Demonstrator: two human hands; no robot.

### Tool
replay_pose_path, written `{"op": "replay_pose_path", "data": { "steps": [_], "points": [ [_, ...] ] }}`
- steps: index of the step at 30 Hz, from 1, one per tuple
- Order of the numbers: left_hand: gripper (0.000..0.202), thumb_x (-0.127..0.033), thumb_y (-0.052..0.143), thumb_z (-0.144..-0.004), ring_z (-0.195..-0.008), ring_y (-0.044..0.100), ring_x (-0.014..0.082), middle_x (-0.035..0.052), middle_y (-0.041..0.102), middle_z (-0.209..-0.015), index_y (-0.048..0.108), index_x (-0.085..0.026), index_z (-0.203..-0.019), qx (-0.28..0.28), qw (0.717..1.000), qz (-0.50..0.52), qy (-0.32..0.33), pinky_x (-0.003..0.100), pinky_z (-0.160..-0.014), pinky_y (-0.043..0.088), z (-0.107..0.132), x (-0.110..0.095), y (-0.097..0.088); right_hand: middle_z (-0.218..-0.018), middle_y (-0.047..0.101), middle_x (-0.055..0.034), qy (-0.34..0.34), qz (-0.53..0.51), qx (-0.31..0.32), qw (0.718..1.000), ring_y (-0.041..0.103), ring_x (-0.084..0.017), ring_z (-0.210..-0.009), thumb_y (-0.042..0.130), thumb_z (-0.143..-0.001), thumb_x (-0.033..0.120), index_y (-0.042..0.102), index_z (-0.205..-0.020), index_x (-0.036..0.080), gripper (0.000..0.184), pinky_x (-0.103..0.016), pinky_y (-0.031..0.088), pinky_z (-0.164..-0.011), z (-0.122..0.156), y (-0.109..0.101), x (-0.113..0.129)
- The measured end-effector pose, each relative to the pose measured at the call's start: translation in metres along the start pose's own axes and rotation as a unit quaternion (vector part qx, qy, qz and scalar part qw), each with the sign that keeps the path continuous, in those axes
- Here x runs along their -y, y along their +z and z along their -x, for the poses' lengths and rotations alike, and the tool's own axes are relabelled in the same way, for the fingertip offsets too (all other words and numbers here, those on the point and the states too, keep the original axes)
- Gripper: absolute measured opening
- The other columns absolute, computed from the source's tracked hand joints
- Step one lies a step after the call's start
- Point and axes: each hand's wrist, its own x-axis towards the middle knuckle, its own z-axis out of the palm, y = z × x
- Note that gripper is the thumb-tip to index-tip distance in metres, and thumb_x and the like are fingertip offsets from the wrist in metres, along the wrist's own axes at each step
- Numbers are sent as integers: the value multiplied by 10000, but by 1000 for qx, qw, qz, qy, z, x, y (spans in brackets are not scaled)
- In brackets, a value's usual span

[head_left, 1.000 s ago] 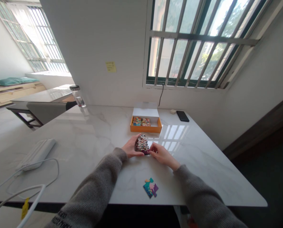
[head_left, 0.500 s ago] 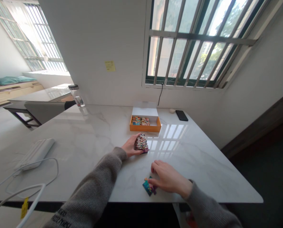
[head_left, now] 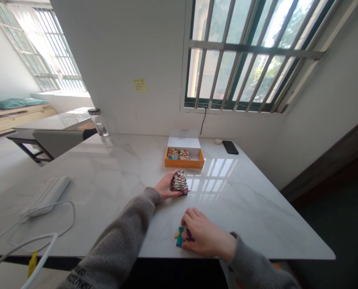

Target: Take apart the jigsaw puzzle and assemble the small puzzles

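I read the left hand [head_left: 166, 186] cupped against the stacked jigsaw pieces [head_left: 179, 181], holding them on the marble tabletop [head_left: 112, 176]. The right hand [head_left: 207, 235], nearer the small jigsaw cluster [head_left: 180, 237], lies over it toward the table edge; whether it grips, I cannot tell.

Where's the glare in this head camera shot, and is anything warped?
In the head view, the barred window is partly blown out white, its light reflects as bright panes on the marble table, and wide-angle distortion makes the window and wall edges lean.
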Motion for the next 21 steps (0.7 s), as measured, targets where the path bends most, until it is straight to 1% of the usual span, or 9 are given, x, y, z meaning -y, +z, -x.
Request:
{"op": "replay_pose_path", "data": {
  "steps": [2, 6, 8, 10, 11, 13, 15, 17, 21],
  "points": [
    [1025, -426, 825, -629, -1270, 469, 354, 167, 477, -1349, 304, -167, -1473, 3, 1000, -5, 1, 518, -1132, 336, 0, 1, 0, -1073, 534, -90, 12, 2, 5, 1000, 481, -264, -987, 732, -762, 365, 548, -1011, 185, 359, -395, 419, -860, 0, 2, 2],
    [1033, -423, 830, -627, -1266, 472, 352, 168, 481, -1343, 300, -173, -1477, 2, 1000, -8, 2, 517, -1133, 334, 0, 3, 1, -1057, 527, -69, -14, -38, 40, 998, 488, -232, -954, 709, -790, 282, 543, -1005, 194, 285, -381, 429, -871, -1, 2, 5],
    [1039, -421, 836, -621, -1269, 469, 353, 169, 480, -1344, 301, -174, -1477, 0, 1000, -8, 4, 519, -1133, 334, -1, 5, 1, -1081, 523, -67, -32, -64, 46, 996, 494, -228, -981, 728, -780, 261, 534, -1079, 198, 362, -378, 435, -905, -2, 1, 5],
    [1050, -425, 839, -618, -1279, 460, 356, 173, 468, -1358, 296, -171, -1479, 3, 1000, -4, 6, 521, -1134, 335, -1, 7, 2, -1117, 512, -71, -55, -81, 36, 995, 492, -232, -1036, 743, -769, 243, 508, -1168, 205, 465, -374, 440, -943, -4, 0, 3],
    [1053, -429, 838, -620, -1287, 455, 356, 175, 459, -1369, 290, -168, -1481, 6, 1000, 0, 6, 520, -1136, 334, -1, 8, 2, -1127, 506, -71, -66, -85, 26, 994, 489, -232, -1057, 740, -770, 229, 500, -1185, 208, 480, -367, 445, -952, -6, 0, 1],
    [1051, -438, 833, -633, -1309, 440, 355, 177, 438, -1395, 281, -167, -1485, 9, 1000, 12, 2, 517, -1146, 323, 0, 9, 2, -1125, 493, -67, -76, -87, -17, 993, 493, -223, -1064, 700, -789, 181, 503, -1160, 211, 421, -349, 465, -944, -12, 3, -7],
    [1037, -441, 824, -655, -1323, 433, 350, 179, 421, -1419, 271, -168, -1488, 11, 999, 35, -7, 513, -1155, 315, 0, 9, 2, -1106, 482, -60, -63, -75, -85, 992, 512, -206, -1021, 612, -824, 108, 507, -1112, 212, 324, -341, 486, -917, -21, 6, -20],
    [1025, -437, 813, -676, -1319, 446, 345, 182, 421, -1427, 257, -168, -1494, 13, 997, 66, -21, 513, -1153, 321, 0, 8, 2, -1092, 475, -52, -45, -41, -146, 987, 534, -188, -945, 505, -857, 43, 514, -1083, 219, 287, -354, 496, -895, -32, 9, -35],
    [1049, -426, 832, -658, -1324, 449, 351, 176, 447, -1418, 257, -177, -1499, 20, 992, 121, -28, 527, -1146, 326, 1, 7, 1, -1075, 470, -46, -46, -21, -190, 980, 564, -183, -893, 524, -847, 35, 514, -1037, 222, 267, -339, 512, -850, -48, 6, -59]
  ]
}}
